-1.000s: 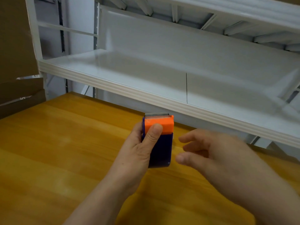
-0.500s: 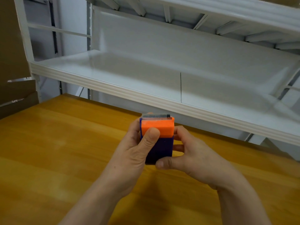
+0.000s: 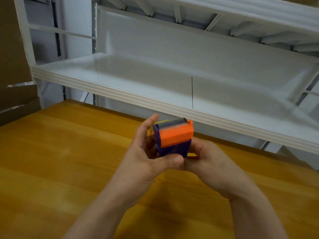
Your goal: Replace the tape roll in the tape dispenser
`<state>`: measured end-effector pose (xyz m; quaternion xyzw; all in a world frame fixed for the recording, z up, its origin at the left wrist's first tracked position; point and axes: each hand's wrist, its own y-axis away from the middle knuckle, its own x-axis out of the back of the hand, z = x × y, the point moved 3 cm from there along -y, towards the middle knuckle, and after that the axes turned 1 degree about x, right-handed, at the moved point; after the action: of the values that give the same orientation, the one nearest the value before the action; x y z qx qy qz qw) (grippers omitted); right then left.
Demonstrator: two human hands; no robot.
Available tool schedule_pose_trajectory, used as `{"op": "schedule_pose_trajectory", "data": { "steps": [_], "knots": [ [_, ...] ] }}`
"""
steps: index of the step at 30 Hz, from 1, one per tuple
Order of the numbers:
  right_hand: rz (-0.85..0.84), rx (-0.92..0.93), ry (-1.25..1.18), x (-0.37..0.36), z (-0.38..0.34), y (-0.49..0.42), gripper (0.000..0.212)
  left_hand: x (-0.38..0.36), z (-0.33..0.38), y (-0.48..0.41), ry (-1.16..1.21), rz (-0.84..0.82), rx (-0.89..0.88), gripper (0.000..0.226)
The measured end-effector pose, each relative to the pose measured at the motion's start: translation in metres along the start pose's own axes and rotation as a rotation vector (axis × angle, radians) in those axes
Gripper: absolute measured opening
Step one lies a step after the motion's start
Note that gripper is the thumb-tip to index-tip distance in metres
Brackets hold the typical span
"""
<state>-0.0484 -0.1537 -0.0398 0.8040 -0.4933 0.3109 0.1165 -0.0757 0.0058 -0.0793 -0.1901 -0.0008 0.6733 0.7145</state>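
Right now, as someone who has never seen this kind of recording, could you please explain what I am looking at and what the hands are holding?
There is no machine here: a person wears a camera on the head, so the single picture looks forward and down at their own two bare hands. Both hands hold a small tape dispenser, purple with an orange top and a metal cutting blade along its upper edge. The left hand grips it from the side with the thumb across the front; the right hand supports it from below and the right. They hold it above a wooden table. Behind stands a white metal shelf. No spare tape roll is visible.
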Motion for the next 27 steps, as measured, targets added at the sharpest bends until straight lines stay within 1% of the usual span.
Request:
{"op": "schedule_pose_trajectory", "data": {
  "steps": [4,9,13,15,18,20,23,27],
  "knots": [
    [0.001,-0.007,-0.026,0.006,0.000,0.004,0.034,-0.001,-0.001,-0.001,-0.106,-0.045,-0.025,0.099],
    [-0.012,-0.023,-0.046,0.009,0.002,0.007,0.033,0.005,-0.001,-0.004,-0.229,-0.018,-0.066,0.098],
    [-0.036,-0.015,-0.103,0.015,0.002,0.011,0.037,0.011,-0.001,-0.005,-0.141,0.010,-0.065,0.097],
    [-0.022,-0.020,-0.090,0.019,0.000,0.013,0.036,0.013,0.001,-0.005,-0.058,0.037,-0.082,0.081],
    [0.059,-0.027,0.049,0.022,0.001,0.015,0.030,0.024,0.000,-0.007,0.095,0.173,-0.080,0.058],
    [0.135,-0.028,0.170,0.023,0.002,0.017,0.023,0.032,-0.003,-0.009,0.140,0.256,-0.072,0.048],
    [0.251,-0.010,0.350,0.021,0.009,0.020,0.018,0.039,-0.006,-0.011,0.127,0.306,-0.060,0.044],
    [0.362,0.054,0.579,0.018,0.032,0.027,0.026,0.039,-0.010,-0.012,0.066,0.316,-0.038,0.044]
  ]
}}
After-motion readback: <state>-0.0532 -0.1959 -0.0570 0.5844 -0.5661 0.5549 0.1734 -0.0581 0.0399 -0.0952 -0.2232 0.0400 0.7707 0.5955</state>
